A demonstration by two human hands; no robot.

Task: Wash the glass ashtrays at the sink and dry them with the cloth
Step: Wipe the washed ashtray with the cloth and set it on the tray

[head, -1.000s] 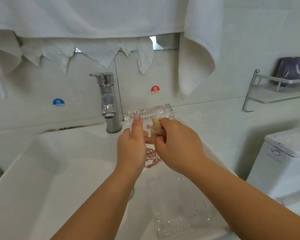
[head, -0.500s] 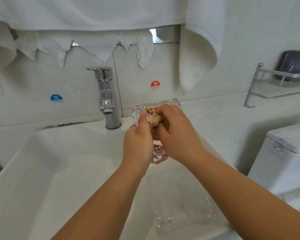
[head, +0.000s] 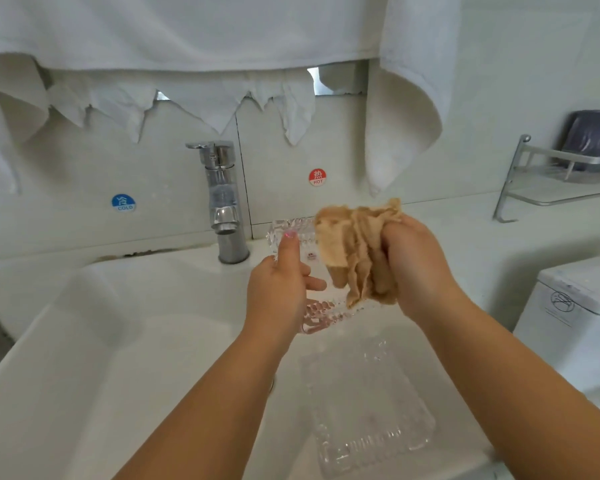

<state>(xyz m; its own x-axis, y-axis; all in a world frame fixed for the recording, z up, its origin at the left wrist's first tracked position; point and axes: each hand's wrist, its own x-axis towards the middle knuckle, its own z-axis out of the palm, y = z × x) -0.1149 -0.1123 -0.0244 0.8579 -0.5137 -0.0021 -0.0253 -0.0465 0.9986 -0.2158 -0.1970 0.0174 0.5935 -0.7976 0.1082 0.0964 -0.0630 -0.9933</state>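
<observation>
The left hand (head: 278, 292) holds a glass ashtray (head: 302, 244) upright over the sink (head: 84, 341). Its thumb lies flat on the near face of the glass, and the other fingers curl around the left edge to the far side, where they show through the glass. The right hand (head: 420, 268) clenches a tan cloth (head: 357, 251); the fingers are closed around the bunched fabric, which hangs just left of them and covers the right part of the ashtray. Whether the cloth touches the glass I cannot tell. A second glass ashtray (head: 371, 410) lies flat on the sink rim, below both hands and between the forearms. Beyond the left thumb stands the chrome faucet (head: 224, 202), with a blue COLD sticker (head: 123, 203) to its left and a red HOT sticker (head: 317, 177) above the cloth. White towels (head: 187, 32) hang over all of it.
</observation>
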